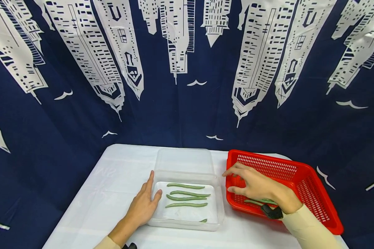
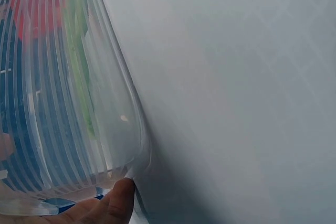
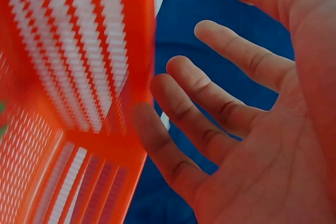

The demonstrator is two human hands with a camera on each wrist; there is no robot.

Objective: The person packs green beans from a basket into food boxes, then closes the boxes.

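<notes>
Left hand lies flat on the white table, fingers straight, pressed against the clear container at its 9 o'clock wall. Right hand hovers over the red basket, fingers spread and relaxed, holding nothing. No readable writing anywhere. Four whole green beans lie in the container, plus a fifth bean tip at 5 o'clock. About two more basket beans lie just under the right wrist. Skyline-print backdrop hangs behind.
</notes>
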